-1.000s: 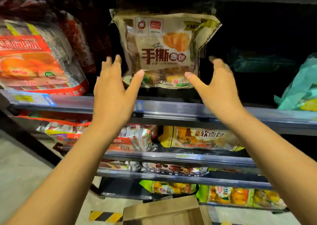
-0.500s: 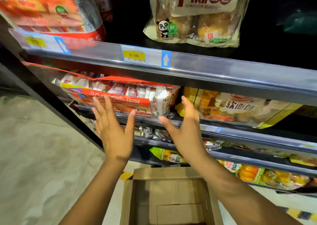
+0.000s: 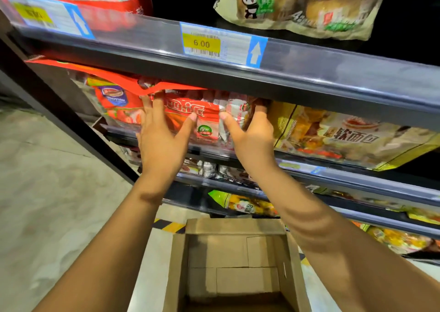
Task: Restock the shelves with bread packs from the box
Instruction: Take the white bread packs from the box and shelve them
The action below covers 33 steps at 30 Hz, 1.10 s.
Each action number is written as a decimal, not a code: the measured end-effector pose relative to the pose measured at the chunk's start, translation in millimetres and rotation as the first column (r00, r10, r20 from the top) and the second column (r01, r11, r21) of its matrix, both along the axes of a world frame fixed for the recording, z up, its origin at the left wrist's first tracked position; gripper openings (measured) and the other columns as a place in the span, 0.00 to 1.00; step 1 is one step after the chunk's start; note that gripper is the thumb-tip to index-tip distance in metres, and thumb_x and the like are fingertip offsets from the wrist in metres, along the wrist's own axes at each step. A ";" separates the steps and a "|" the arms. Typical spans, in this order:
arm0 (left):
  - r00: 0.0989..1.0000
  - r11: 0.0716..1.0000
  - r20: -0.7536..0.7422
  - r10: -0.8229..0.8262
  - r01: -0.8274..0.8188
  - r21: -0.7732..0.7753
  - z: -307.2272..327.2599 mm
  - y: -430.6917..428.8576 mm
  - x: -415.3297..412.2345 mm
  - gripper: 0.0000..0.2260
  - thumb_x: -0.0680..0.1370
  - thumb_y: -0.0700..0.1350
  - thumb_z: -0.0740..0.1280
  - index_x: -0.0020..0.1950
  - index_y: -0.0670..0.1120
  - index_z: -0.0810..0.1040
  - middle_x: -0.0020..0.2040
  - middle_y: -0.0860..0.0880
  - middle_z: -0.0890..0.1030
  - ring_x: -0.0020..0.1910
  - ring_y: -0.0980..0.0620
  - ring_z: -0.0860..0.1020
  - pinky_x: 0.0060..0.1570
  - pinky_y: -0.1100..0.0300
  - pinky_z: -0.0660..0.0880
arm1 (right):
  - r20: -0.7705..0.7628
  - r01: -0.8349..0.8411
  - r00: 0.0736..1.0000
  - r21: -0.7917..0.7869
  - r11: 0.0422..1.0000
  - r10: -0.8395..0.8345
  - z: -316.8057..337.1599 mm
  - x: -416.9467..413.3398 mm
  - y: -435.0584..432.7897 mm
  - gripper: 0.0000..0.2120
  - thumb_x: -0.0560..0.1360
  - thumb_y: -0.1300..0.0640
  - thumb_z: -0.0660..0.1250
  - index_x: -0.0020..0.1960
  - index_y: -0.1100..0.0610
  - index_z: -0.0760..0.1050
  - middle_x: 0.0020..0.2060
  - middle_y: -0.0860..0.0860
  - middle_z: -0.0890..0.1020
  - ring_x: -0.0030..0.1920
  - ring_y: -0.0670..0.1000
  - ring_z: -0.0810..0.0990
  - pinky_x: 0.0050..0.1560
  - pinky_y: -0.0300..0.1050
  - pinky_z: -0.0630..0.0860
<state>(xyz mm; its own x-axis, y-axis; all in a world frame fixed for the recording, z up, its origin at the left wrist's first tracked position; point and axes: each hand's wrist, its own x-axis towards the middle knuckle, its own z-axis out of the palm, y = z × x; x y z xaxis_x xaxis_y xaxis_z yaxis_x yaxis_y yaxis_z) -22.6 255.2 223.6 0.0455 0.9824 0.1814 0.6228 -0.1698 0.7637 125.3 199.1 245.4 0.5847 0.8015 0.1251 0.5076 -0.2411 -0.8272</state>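
Observation:
A red bread pack (image 3: 207, 119) lies on the second shelf, under the top shelf rail (image 3: 333, 73). My left hand (image 3: 162, 142) lies flat against its front with fingers spread and fingertips near its upper edge. My right hand (image 3: 252, 140) grips the pack's right end, thumb on the front and fingers curled behind it. The cardboard box (image 3: 235, 226) stands open on the floor below my arms, and I see no packs in it. A beige bread pack with a panda (image 3: 297, 9) stands on the top shelf.
A beige-yellow bread pack (image 3: 345, 140) lies right of the red one. Lower shelves (image 3: 357, 192) hold several more packs. A yellow 6.00 price tag (image 3: 202, 44) sits on the top rail. Grey floor (image 3: 47, 192) extends to the left, and yellow-black tape (image 3: 169, 226) lies by the box.
My hands let go of the beige pack on the top shelf, dropped to the second shelf and reached the red pack. The view tilted down, showing the box.

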 end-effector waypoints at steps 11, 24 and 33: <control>0.981 0.985 0.114 0.158 -0.164 0.046 -27.2 -100.6 55.7 0.38 0.80 0.55 0.63 0.79 0.41 0.45 0.80 0.40 0.43 0.79 0.45 0.46 0.77 0.56 0.44 | 0.156 0.143 0.974 0.147 0.979 -0.166 -37.2 57.5 -90.2 0.36 0.72 0.46 0.71 0.72 0.63 0.63 0.67 0.59 0.70 0.66 0.50 0.66 0.69 0.47 0.65; 0.949 0.967 -0.194 -0.250 0.254 -0.005 -26.6 -80.2 206.0 0.40 0.77 0.59 0.65 0.77 0.36 0.53 0.78 0.36 0.55 0.78 0.41 0.54 0.76 0.52 0.52 | 0.350 0.427 0.853 -0.042 0.903 -0.387 -47.3 221.6 -128.8 0.29 0.74 0.43 0.67 0.54 0.71 0.71 0.54 0.68 0.73 0.60 0.66 0.69 0.63 0.55 0.61; 0.940 0.992 -0.330 -0.086 0.110 0.054 -32.8 -81.4 232.2 0.40 0.78 0.59 0.63 0.77 0.34 0.51 0.79 0.38 0.54 0.79 0.43 0.52 0.75 0.57 0.55 | 0.705 0.436 0.686 -0.204 0.876 -0.177 -60.7 246.4 -122.0 0.34 0.75 0.35 0.57 0.65 0.64 0.69 0.63 0.67 0.72 0.66 0.63 0.67 0.64 0.56 0.59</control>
<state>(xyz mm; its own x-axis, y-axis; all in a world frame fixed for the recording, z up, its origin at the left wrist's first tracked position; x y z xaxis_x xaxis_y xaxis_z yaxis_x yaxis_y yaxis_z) 209.6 173.8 190.9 0.2094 0.9553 0.2087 0.8131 -0.2887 0.5055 371.7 77.1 184.7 0.6782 0.6547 0.3339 0.7245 -0.6718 -0.1542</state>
